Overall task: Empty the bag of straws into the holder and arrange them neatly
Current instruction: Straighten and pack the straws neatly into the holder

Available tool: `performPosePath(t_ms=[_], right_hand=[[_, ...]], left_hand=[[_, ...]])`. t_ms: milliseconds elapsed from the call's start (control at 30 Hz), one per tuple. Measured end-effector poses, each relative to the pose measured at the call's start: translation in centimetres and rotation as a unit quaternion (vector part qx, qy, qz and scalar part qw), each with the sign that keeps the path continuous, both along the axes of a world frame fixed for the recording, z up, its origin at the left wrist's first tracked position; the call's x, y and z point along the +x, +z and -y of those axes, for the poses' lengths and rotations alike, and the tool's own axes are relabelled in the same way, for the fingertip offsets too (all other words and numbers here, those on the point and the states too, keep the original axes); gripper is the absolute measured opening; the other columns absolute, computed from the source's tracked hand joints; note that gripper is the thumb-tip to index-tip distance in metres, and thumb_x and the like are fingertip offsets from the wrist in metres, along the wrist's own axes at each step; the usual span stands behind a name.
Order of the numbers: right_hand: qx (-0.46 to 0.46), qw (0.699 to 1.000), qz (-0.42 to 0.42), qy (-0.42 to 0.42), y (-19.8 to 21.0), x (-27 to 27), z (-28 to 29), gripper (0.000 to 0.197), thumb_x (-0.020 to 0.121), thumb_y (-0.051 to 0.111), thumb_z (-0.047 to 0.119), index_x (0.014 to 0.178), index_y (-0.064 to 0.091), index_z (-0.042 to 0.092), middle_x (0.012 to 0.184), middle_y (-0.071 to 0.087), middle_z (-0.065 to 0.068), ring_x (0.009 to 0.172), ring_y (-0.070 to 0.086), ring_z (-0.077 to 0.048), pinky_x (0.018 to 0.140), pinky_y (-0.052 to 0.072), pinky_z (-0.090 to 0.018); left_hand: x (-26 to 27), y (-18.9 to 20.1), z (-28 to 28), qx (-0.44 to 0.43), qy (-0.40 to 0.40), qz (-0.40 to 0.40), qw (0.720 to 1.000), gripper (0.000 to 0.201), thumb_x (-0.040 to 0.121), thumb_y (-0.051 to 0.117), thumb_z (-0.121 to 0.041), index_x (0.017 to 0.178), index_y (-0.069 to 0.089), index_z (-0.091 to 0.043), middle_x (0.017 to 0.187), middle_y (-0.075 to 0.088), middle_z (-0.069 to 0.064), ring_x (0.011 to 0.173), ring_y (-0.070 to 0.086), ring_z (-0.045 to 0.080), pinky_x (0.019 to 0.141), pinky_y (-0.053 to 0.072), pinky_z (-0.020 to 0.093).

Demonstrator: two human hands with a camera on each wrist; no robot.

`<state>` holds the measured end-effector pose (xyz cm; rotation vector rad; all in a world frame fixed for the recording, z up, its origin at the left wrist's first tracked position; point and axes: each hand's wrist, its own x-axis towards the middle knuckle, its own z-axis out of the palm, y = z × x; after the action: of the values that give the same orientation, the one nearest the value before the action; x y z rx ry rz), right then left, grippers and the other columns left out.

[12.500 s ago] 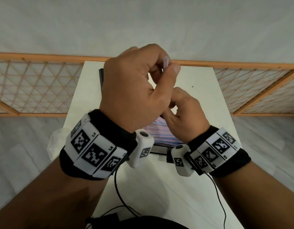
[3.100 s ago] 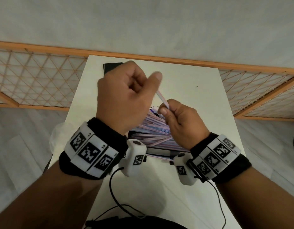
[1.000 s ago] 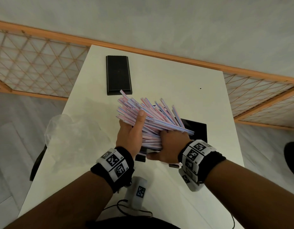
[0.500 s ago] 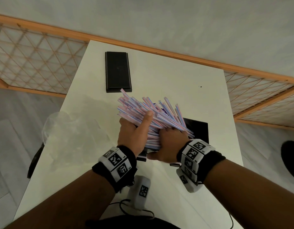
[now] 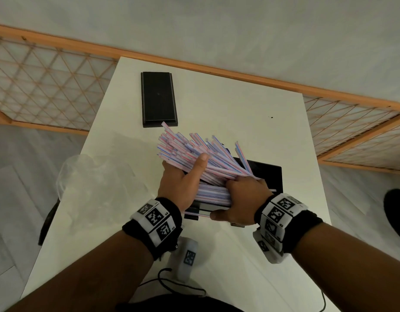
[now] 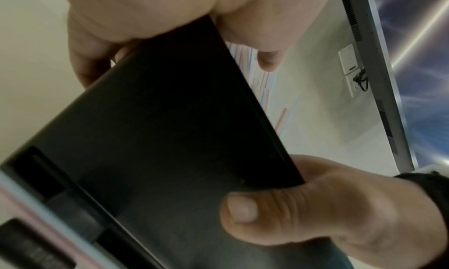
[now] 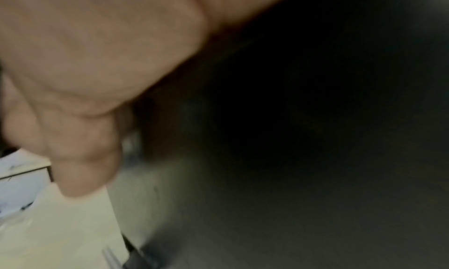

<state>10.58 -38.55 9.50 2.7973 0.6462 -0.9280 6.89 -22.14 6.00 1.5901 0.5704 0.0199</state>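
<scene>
Fanning out from the person's grip, the bundle of thin pink-and-blue striped white straws [image 5: 194, 158] sits in the open black rectangular holder [image 5: 267, 174], long axes running from near right to far left, the free tips pointing up and away toward the far left and splaying unevenly. The holder is raised off the white tabletop [image 5: 228, 109] and tilted. The left hand [image 5: 181, 185] cups the holder's left side, thumb laid straight over the straws and the fingers curled round beneath; the left wrist view shows them wrapped on the holder's dark underside [image 6: 157, 138]. The right hand [image 5: 241, 199] grips the near right end, thumb against the holder's near face, fingers curled over the straws' lower ends. Left of the hands a crumpled clear plastic bag [image 5: 93, 176] lies on the tabletop. Farther off, a flat black rectangular lid [image 5: 159, 99] rests near the far left edge.
</scene>
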Motion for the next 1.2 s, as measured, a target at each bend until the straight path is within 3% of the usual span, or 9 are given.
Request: performPosePath(t_ms=[67,300,467,567,667,800,900,1033,1200], right_hand=[[-0.011,1.0,-0.004,0.001,0.0,0.2,-0.3,0.093,0.047,0.038,0.093,0.107,0.063,0.025,0.105,0.06,-0.002,0.105,0.059,-0.027,0.096,0.048,-0.042],[0.059,0.998,-0.03,0.008,-0.6,0.0,-1.2,0.073,0.065,0.065,0.065,0.121,0.052,0.021,0.113,0.062,-0.001,0.103,0.061,-0.027,0.09,0.052,-0.038],[0.089,0.995,-0.05,-0.003,-0.7,0.2,-0.1,0.07,0.06,0.061,0.068,0.12,0.049,0.034,0.109,0.063,0.009,0.106,0.061,-0.022,0.097,0.048,-0.041],[0.094,0.994,-0.053,-0.017,-0.7,0.0,0.3,0.072,0.063,0.069,0.062,0.12,0.039,0.031,0.111,0.062,0.008,0.106,0.06,-0.023,0.099,0.044,-0.04],[0.08,0.995,-0.054,0.0,-0.7,0.2,0.2,0.075,0.06,0.068,0.065,0.125,0.047,0.034,0.114,0.06,0.01,0.111,0.058,-0.022,0.099,0.044,-0.046],[0.084,0.994,-0.071,0.01,-0.9,0.7,0.2,0.081,0.055,0.064,0.068,0.129,0.048,0.04,0.116,0.057,0.013,0.111,0.058,-0.021,0.098,0.047,-0.047],[0.094,0.994,-0.059,0.017,-0.9,0.6,-0.1,0.071,0.058,0.067,0.067,0.121,0.054,0.037,0.107,0.06,0.013,0.102,0.061,-0.018,0.093,0.052,-0.042],[0.062,0.998,-0.025,0.014,-0.5,0.3,-1.0,0.062,0.061,0.064,0.071,0.11,0.061,0.032,0.093,0.052,0.012,0.096,0.057,-0.019,0.092,0.05,-0.038],[0.073,0.996,-0.052,0.004,0.0,0.5,-0.8,0.059,0.06,0.067,0.069,0.105,0.063,0.031,0.09,0.057,0.012,0.087,0.058,-0.016,0.086,0.052,-0.035]], left_hand=[[0.0,-0.1,0.0,0.005,0.004,-0.001,1.0,0.097,0.065,0.06,-0.082,0.145,0.041,-0.031,0.136,0.057,-0.01,0.122,0.057,0.01,0.101,0.041,0.024],[0.1,-0.4,0.0,0.021,-0.003,-0.007,1.0,0.094,0.066,0.059,-0.082,0.146,0.042,-0.034,0.138,0.056,-0.009,0.125,0.057,0.012,0.111,0.044,0.039],[0.1,-0.4,-0.1,0.019,-0.003,-0.007,1.0,0.087,0.069,0.06,-0.079,0.142,0.049,-0.034,0.136,0.059,-0.01,0.123,0.059,0.01,0.11,0.045,0.037],[0.0,-0.2,-0.1,0.015,-0.011,-0.011,1.0,0.072,0.079,0.065,-0.07,0.14,0.053,-0.033,0.133,0.062,-0.011,0.121,0.06,0.01,0.109,0.045,0.034],[0.0,0.1,-0.2,0.015,-0.005,-0.014,1.0,0.059,0.088,0.067,-0.057,0.14,0.054,-0.031,0.133,0.061,-0.01,0.122,0.058,0.009,0.105,0.042,0.027],[-0.1,0.2,-0.1,0.007,-0.009,-0.01,1.0,0.062,0.087,0.068,-0.058,0.141,0.053,-0.031,0.135,0.061,-0.01,0.123,0.058,0.009,0.109,0.042,0.03],[-0.1,0.4,-0.2,0.009,-0.015,-0.018,1.0,0.063,0.088,0.065,-0.06,0.142,0.051,-0.03,0.134,0.062,-0.01,0.121,0.059,0.01,0.109,0.043,0.031],[0.0,0.0,-0.2,0.011,-0.012,-0.02,1.0,0.082,0.074,0.06,-0.078,0.141,0.05,-0.032,0.133,0.062,-0.011,0.121,0.06,0.01,0.111,0.045,0.038],[-0.2,0.5,-0.7,0.02,-0.033,-0.018,0.999,0.063,0.082,0.066,-0.068,0.136,0.057,-0.035,0.131,0.063,-0.013,0.121,0.059,0.01,0.11,0.043,0.034]])
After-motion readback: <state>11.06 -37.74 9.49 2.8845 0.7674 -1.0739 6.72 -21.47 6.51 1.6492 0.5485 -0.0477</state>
